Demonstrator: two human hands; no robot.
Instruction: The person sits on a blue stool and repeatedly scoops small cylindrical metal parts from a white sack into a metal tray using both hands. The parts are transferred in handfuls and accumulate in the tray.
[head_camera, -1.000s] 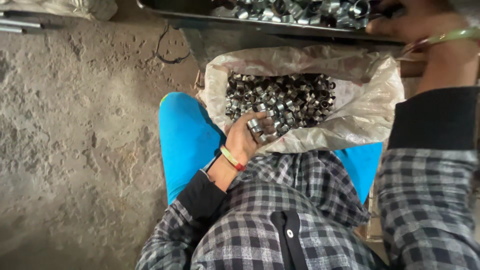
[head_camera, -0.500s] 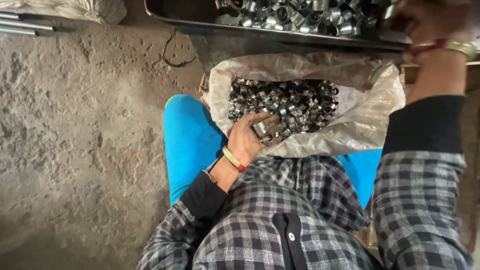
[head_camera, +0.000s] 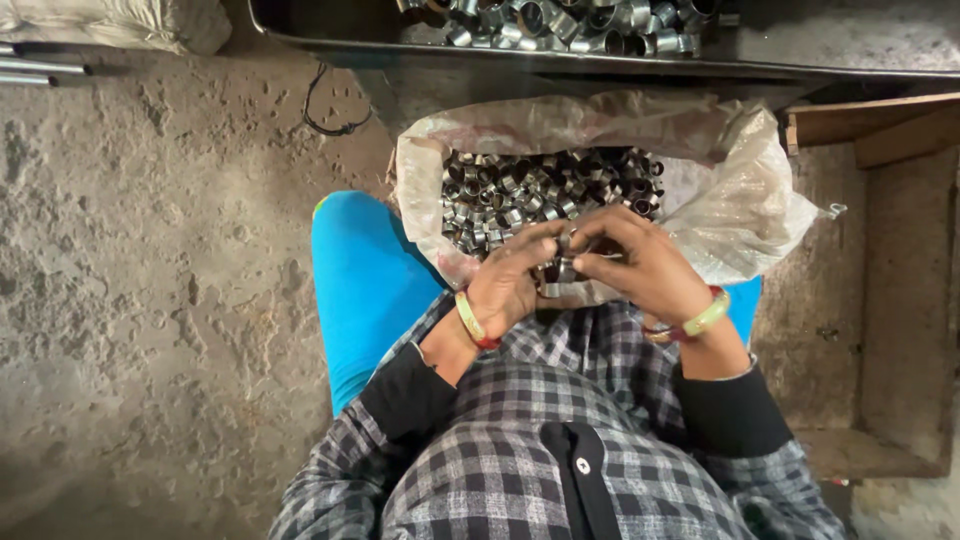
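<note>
Item: small metal rings, a few pinched between the left hand and right hand, both closed on them, fingertips meeting just above the near edge of the sack.

Handling: the pieces are best kept over the sack mouth, so a dropped one is caught there; a light fingertip grip is judged enough.

Containers: an open plastic sack, rested against the lap, is filled with like rings. A dark metal tray beyond it is loaded with more rings.

Surround: rough concrete floor.
</note>
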